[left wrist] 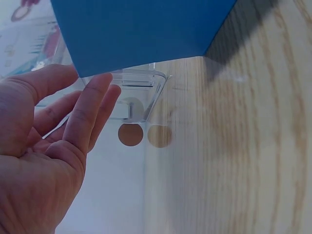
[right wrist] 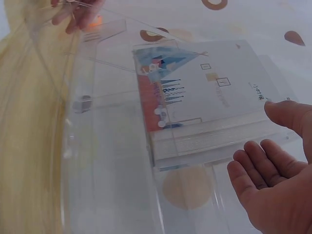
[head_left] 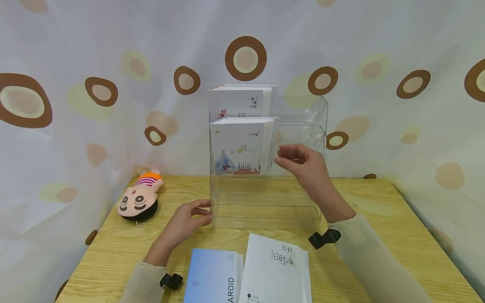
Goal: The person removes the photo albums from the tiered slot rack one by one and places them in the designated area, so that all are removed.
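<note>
A clear plastic tiered rack (head_left: 265, 215) stands on the table. On its left side, a white book with a blue tent picture (head_left: 236, 143) stands upright in a middle tier, and another white book (head_left: 233, 101) stands in the tier behind. My right hand (head_left: 307, 170) hovers just right of the tent book's page edge; in the right wrist view its thumb and fingers are apart, with nothing between them. Low down, my left hand (head_left: 185, 223) has its fingertips at the rack's left front edge, fingers loosely extended.
In front of the rack lie a blue book (head_left: 212, 273) and a white book (head_left: 274, 269), each atop something with white edges showing. A plush doll (head_left: 140, 198) lies at the table's left back. Behind everything hangs a patterned cloth (head_left: 151, 38).
</note>
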### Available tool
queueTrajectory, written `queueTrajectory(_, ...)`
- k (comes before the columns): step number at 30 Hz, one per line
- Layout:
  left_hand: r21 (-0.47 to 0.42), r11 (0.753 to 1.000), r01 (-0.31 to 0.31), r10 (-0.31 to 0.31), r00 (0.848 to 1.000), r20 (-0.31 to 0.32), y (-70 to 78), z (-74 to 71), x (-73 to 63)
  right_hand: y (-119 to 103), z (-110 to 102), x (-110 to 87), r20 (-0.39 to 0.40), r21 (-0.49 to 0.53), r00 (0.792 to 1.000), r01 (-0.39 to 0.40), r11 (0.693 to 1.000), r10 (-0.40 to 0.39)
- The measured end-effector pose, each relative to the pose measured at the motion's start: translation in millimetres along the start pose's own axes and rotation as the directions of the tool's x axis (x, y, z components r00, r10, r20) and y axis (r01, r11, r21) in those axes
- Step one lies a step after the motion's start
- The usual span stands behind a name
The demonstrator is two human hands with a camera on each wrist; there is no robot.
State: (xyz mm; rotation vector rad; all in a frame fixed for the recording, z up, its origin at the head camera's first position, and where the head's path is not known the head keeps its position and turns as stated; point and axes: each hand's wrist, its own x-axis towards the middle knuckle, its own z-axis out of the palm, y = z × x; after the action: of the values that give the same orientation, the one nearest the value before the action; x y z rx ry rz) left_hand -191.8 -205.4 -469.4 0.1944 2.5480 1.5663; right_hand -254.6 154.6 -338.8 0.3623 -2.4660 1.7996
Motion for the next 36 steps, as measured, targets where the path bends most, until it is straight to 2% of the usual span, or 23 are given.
queueTrajectory(4,0.003,1.0,-0.015,0.015,1.0,0.009,-0.3,-0.4,0.0,-8,1,8.0,-0.039,0.011,0.999,0.006,1.0,-0.005)
queueTrajectory(10,0.008,1.0,-0.001,0.001,1.0,-0.007,0.4,0.3,-0.5,-16,6,20.6,-0.094,0.056,0.995,0.035,0.998,-0.03)
queueTrajectory(18,0.014,1.0,-0.001,0.001,1.0,-0.007,0.1,-0.4,-0.2,-21,11,31.1,-0.14,0.061,0.99,0.039,0.997,-0.03)
queueTrajectory(25,0.003,1.0,0.008,-0.008,1.0,-0.015,0.0,0.1,-1.1,-27,16,39.3,-0.125,0.103,0.992,0.05,0.993,-0.037)
queueTrajectory(36,0.018,1.0,-0.019,0.019,1.0,-0.006,2.2,0.3,-2.5,-35,23,49.6,-0.108,0.138,0.994,0.034,0.99,-0.019)
